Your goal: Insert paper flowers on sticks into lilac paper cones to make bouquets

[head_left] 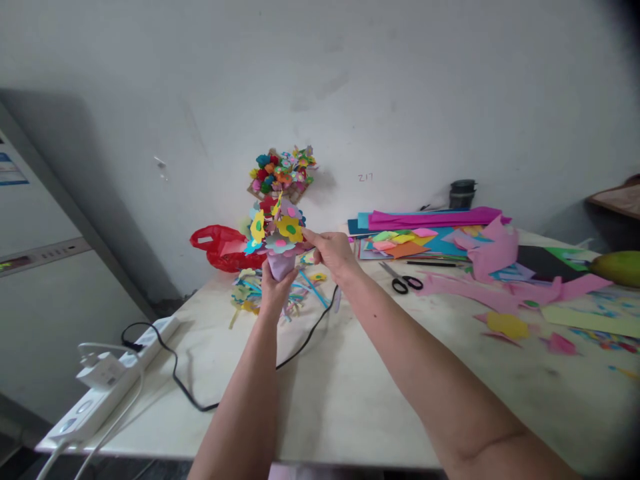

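Note:
My left hand (274,288) is wrapped round a pale purple paper cone (281,263) that holds a bunch of paper flowers (277,232) in yellow, blue and pink. It lifts the bunch above the white table (350,393). My right hand (331,250) pinches at the right side of the bunch, its fingertips touching a yellow flower. Under the hands lie loose paper flowers and blue stems (280,290).
A second paper bouquet (283,172) leans on the wall, next to a red plastic bag (223,247). Black scissors (405,280), coloured paper sheets (430,227) and pink scraps (505,280) cover the right side. A power strip (107,383) with a black cable (225,393) sits at left.

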The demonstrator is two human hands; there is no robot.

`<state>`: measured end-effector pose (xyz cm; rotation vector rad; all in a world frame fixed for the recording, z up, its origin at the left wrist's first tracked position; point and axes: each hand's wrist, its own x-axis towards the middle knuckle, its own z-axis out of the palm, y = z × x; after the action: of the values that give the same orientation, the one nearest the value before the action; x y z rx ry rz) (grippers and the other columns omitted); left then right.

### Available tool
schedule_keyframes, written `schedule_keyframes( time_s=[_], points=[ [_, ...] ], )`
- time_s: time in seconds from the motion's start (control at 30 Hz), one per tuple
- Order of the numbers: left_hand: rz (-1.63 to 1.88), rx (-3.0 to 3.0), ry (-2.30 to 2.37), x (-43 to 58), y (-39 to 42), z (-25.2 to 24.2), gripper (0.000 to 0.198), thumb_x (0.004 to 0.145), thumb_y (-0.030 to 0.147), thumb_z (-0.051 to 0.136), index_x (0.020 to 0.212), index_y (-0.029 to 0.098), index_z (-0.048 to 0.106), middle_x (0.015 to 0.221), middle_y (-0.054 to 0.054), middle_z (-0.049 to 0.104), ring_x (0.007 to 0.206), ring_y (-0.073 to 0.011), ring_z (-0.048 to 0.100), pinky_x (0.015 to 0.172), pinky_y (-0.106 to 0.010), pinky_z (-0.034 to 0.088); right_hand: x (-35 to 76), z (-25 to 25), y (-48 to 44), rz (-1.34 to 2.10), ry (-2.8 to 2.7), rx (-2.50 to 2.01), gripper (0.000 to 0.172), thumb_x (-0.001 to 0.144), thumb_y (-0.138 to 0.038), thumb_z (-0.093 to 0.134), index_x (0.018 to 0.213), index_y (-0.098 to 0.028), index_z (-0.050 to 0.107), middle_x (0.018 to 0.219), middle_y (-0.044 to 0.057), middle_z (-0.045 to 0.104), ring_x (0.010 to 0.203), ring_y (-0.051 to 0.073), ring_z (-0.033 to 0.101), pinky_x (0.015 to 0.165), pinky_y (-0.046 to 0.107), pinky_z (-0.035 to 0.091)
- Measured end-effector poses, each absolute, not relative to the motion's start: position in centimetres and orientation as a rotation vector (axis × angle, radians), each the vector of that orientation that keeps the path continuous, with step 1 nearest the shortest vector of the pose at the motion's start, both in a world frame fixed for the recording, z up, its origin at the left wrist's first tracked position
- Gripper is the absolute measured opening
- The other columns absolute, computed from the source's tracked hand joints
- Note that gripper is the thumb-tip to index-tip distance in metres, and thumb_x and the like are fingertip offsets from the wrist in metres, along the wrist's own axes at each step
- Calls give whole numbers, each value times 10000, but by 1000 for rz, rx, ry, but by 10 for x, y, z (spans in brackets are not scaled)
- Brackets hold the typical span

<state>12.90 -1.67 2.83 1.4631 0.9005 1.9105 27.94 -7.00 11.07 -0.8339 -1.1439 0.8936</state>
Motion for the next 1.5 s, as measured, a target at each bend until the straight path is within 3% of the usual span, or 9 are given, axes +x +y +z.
schedule_keyframes(
  time_s=[0.23, 0.47, 0.73, 1.0, 1.17, 1.3, 1.4, 1.5],
  points=[
    [1891, 1452, 919, 136, -25, 32, 597, 478, 261, 841, 1009, 185, 579, 827, 3, 611, 711, -125, 552, 655, -228, 436, 273, 118, -78, 1045, -1001, -765, 380, 589, -421, 762, 456, -165, 514, 337, -67, 408, 357, 40, 310, 410, 217, 209],
    [1874, 1376, 953, 138, -22, 27, 533, 555, 346, 812, 1001, 197, 561, 756, 16, 595, 585, -90, 527, 575, -222, 443, 267, 118, -78, 1075, -915, -699, 278, 604, -222, 716, 437, -162, 502, 346, -66, 434, 377, 43, 364, 441, 208, 263],
    [1900, 1259, 917, 136, -20, 29, 555, 544, 418, 804, 959, 196, 511, 604, 64, 546, 426, -72, 484, 428, -205, 404, 258, 110, -76, 1053, -983, -759, 291, 569, -347, 723, 461, -164, 523, 347, -63, 445, 372, 50, 362, 429, 210, 273],
    [1903, 1227, 899, 134, -18, 28, 559, 527, 416, 811, 937, 194, 503, 606, 56, 555, 416, -86, 500, 425, -224, 412, 249, 102, -75, 1127, -1039, -796, 320, 563, -354, 720, 441, -173, 486, 334, -57, 451, 337, 46, 337, 372, 194, 239],
    [1899, 1260, 938, 133, -23, 32, 542, 533, 405, 813, 929, 189, 514, 643, 45, 568, 445, -75, 504, 433, -210, 425, 249, 95, -68, 1059, -1143, -846, 333, 640, -405, 661, 478, -184, 472, 379, -52, 464, 368, 63, 380, 409, 203, 312],
    [1916, 1283, 969, 131, -28, 37, 522, 543, 382, 816, 929, 187, 524, 659, 37, 569, 464, -70, 497, 431, -201, 428, 253, 96, -71, 668, -1281, -1155, 157, 690, -329, 612, 757, -188, 599, 637, -11, 623, 620, 139, 580, 612, 251, 447],
    [1934, 1265, 957, 130, -29, 39, 522, 524, 366, 827, 906, 183, 521, 637, 40, 557, 455, -67, 480, 417, -196, 414, 256, 99, -77, 253, -1350, -1226, 402, 694, -238, 581, 1094, -206, 566, 1034, 52, 644, 966, 194, 592, 828, 306, 457],
    [1944, 1280, 942, 129, -28, 38, 512, 527, 359, 825, 899, 184, 521, 639, 41, 551, 461, -63, 476, 423, -191, 410, 257, 99, -78, 5, -1444, -1117, 486, 682, -180, 565, 1168, -189, 550, 1318, 109, 490, 1208, 226, 463, 988, 348, 386]
  ],
)
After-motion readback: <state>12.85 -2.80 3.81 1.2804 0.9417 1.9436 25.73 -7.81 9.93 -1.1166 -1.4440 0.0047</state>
